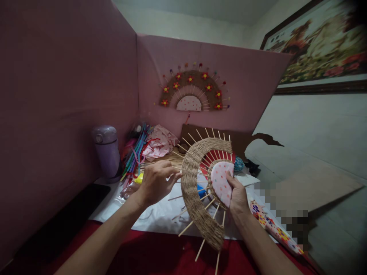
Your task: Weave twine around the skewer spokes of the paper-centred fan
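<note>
A half-round fan of twine woven over thin sticks (190, 183) is held up over the table, its stick ends poking out past the rim. At its centre is a pale pink half-disc with coloured dots (221, 179). My right hand (238, 196) grips the fan by this half-disc, thumb on the front and the other fingers behind it, hidden. My left hand (159, 181) is closed in a pinch against the outer left rim of the woven band. Whatever lies between those fingertips is too small to make out.
A finished-looking fan with red flowers (190, 82) hangs on the pink back panel (246, 80). On the left stand a purple bottle (107, 152) and coloured pipe cleaners (137, 147) beside crumpled dotted cloth (160, 141). White paper (151, 221) covers part of the red tablecloth (143, 252). A flower-decorated piece (276, 229) lies right.
</note>
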A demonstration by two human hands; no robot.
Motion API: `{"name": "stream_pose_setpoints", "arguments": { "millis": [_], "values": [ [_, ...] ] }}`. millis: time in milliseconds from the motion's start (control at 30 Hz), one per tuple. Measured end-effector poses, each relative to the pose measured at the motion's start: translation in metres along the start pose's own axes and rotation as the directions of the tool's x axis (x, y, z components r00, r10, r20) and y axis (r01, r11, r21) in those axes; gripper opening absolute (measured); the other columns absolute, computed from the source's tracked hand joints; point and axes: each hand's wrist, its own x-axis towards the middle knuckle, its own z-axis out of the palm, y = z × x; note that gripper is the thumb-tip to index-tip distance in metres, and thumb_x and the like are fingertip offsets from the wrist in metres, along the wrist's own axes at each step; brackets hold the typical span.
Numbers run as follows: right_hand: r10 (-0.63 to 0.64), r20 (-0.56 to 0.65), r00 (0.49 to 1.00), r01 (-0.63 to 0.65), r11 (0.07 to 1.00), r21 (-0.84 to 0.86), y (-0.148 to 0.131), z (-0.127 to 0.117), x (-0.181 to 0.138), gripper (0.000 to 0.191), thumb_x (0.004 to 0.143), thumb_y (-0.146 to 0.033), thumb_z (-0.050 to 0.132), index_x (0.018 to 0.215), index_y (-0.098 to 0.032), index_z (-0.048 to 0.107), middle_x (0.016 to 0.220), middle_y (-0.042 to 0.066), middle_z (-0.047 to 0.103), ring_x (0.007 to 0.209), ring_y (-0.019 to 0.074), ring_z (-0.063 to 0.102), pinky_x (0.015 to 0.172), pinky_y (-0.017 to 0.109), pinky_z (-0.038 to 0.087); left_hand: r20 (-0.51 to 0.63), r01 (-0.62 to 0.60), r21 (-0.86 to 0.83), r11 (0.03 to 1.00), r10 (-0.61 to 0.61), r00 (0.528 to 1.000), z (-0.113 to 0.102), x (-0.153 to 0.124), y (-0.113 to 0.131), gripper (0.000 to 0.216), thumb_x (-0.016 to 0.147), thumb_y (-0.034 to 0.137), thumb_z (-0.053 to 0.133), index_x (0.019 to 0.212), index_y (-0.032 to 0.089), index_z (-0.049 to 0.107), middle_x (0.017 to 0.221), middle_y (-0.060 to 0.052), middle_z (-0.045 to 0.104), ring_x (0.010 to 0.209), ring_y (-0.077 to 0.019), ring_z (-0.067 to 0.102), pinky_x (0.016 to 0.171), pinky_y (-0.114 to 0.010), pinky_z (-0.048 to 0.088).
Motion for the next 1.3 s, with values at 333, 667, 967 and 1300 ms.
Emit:
{"name": "stream_pose_setpoints", "arguments": {
  "millis": [333, 667, 967, 1300],
  "values": [
    [-0.014, -0.035, 0.999, 0.016, 0.998, 0.055, 0.000, 0.001, 0.000, 0.026, 0.058, -0.016, 0.069, 0.084, -0.014, 0.064, 0.073, 0.002, 0.072, 0.078, 0.0207, 0.068, 0.077, 0.037, 0.055, 0.079, 0.041, 0.079, 0.996, -0.047, 0.996, -0.003, 0.002, 0.002, 0.040, 0.089, 0.035, 0.040, 0.062, 0.018, 0.064, 0.063, -0.002, 0.052, 0.063, -0.0126, 0.048, 0.061, -0.027, 0.031],
    [0.035, -0.007, 0.999, -0.035, 0.997, 0.064, 0.000, 0.000, -0.001, 0.024, 0.061, -0.018, 0.068, 0.084, -0.013, 0.063, 0.069, 0.003, 0.071, 0.075, 0.0225, 0.069, 0.072, 0.038, 0.057, 0.167, 0.259, -0.382, 0.887, -0.209, 0.963, -0.003, 0.003, -0.001, 0.052, 0.090, 0.047, 0.032, 0.064, 0.017, 0.065, 0.070, -0.003, 0.061, 0.066, -0.0133, 0.052, 0.059, -0.023, 0.033],
    [0.045, -0.026, 0.999, -0.043, 0.997, 0.070, -0.001, -0.002, 0.000, 0.027, 0.065, -0.020, 0.065, 0.092, -0.013, 0.063, 0.069, 0.003, 0.071, 0.071, 0.0209, 0.069, 0.070, 0.035, 0.058, 0.390, 0.476, -0.560, 0.678, -0.291, 0.874, 0.000, 0.006, -0.009, 0.072, 0.080, 0.070, 0.022, 0.046, 0.015, 0.052, 0.048, 0.001, 0.040, 0.049, -0.0099, 0.035, 0.051, -0.024, 0.026],
    [-0.041, -0.032, 0.999, 0.042, 0.998, 0.037, 0.003, -0.010, 0.007, 0.027, 0.066, -0.022, 0.066, 0.092, -0.014, 0.063, 0.072, 0.003, 0.072, 0.067, 0.0204, 0.068, 0.069, 0.035, 0.058, 0.415, 0.496, -0.592, 0.635, -0.288, 0.863, -0.002, 0.006, -0.004, 0.077, 0.077, 0.072, 0.027, 0.053, 0.011, 0.066, 0.049, -0.002, 0.045, 0.053, -0.0124, 0.044, 0.054, -0.024, 0.032]
  ]
}}
